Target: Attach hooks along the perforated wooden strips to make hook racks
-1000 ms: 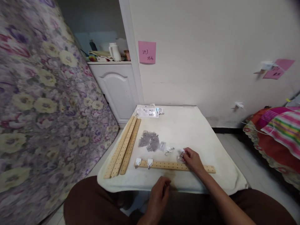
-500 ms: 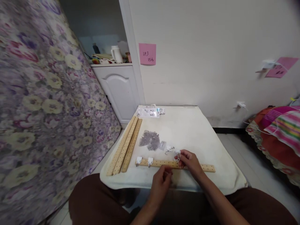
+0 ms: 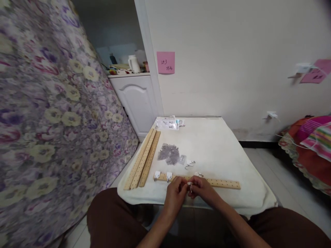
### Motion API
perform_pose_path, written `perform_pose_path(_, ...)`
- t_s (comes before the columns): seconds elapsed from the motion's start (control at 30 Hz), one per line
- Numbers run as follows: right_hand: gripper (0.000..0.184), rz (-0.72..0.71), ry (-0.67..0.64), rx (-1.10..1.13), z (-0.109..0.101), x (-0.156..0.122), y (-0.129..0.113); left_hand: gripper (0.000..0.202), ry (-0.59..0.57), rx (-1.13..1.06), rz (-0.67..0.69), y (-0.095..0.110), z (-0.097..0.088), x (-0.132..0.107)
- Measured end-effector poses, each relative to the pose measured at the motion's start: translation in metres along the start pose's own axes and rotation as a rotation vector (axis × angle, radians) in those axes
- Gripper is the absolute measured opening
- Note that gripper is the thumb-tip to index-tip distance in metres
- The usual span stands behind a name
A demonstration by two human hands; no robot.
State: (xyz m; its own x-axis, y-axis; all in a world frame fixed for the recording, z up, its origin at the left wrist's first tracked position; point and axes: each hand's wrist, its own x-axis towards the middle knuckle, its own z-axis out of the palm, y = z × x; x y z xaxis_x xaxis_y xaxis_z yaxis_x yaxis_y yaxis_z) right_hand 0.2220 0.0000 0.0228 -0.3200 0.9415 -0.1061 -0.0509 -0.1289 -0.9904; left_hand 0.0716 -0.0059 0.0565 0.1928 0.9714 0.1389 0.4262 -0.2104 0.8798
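Observation:
Over the front part of the table, my hands meet at a small white hook with a metal prong. My right hand pinches it from the right. On its left edge, the fingers of my left hand are closed at the hook too. Behind my hands lies a wooden strip with holes, its middle partly hidden by my fingers. At its left end sit two white hooks, one at the tip and another beside it. Another white hook lies just behind the strip.
Several clear little bags are heaped mid-table, with a loose hook to their right. Three more wooden strips lie along the left edge. Clear hook packaging is at the back. A floral curtain hangs on the left.
My right hand has brought the hook down and left to my left hand, which now closes at it. The hook lying behind the strip has come into sight. The view has shifted slightly.

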Motion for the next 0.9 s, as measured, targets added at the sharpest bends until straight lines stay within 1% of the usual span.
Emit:
perform_pose_path(0.07,0.010,-0.048,0.045,-0.091,-0.001,0.001,0.001,0.014,0.000,-0.012,-0.009,-0.001,0.002,-0.001)
perform_pose_path(0.1,0.010,-0.089,0.083,-0.161,-0.002,0.000,0.001,0.013,0.000,-0.029,-0.020,-0.002,0.004,-0.002)
perform_pose_path(0.17,0.017,-0.206,0.180,-0.341,-0.003,-0.001,-0.001,0.010,0.002,-0.073,-0.045,-0.005,0.007,-0.004)
perform_pose_path(0.23,0.024,-0.349,0.249,-0.514,-0.003,-0.002,-0.002,0.009,0.011,-0.112,-0.071,-0.008,0.010,-0.006)
perform_pose_path(0.3,0.030,-0.453,0.254,-0.628,-0.003,-0.003,-0.001,0.011,0.008,-0.171,-0.094,-0.011,0.013,-0.009)
perform_pose_path(0.33,0.031,-0.477,0.245,-0.664,-0.003,-0.003,0.000,0.013,-0.001,-0.222,-0.110,-0.012,0.015,-0.010)
perform_pose_path(0.4,0.034,-0.491,0.231,-0.727,-0.002,-0.003,0.003,0.016,-0.023,-0.373,-0.156,-0.014,0.020,-0.011)
perform_pose_path(0.47,0.034,-0.498,0.236,-0.781,-0.001,-0.004,0.005,0.018,-0.020,-0.546,-0.221,-0.017,0.025,-0.010)
perform_pose_path(0.57,0.034,-0.536,0.239,-0.814,0.001,-0.005,0.005,0.028,-0.007,-0.738,-0.349,-0.021,0.029,-0.007)
perform_pose_path(0.63,0.035,-0.568,0.230,-0.792,0.003,-0.006,0.003,0.039,0.003,-0.808,-0.428,-0.024,0.029,-0.004)
perform_pose_path(0.7,0.036,-0.589,0.232,-0.748,0.005,-0.007,0.000,0.047,0.009,-0.839,-0.469,-0.026,0.026,-0.002)
perform_pose_path(0.8,0.031,-0.573,0.279,-0.661,0.007,-0.007,-0.003,0.044,-0.017,-0.850,-0.460,-0.029,0.022,-0.001)
perform_pose_path(0.9,0.023,-0.493,0.327,-0.584,0.007,-0.006,-0.002,0.034,0.006,-0.868,-0.449,-0.030,0.020,-0.002)
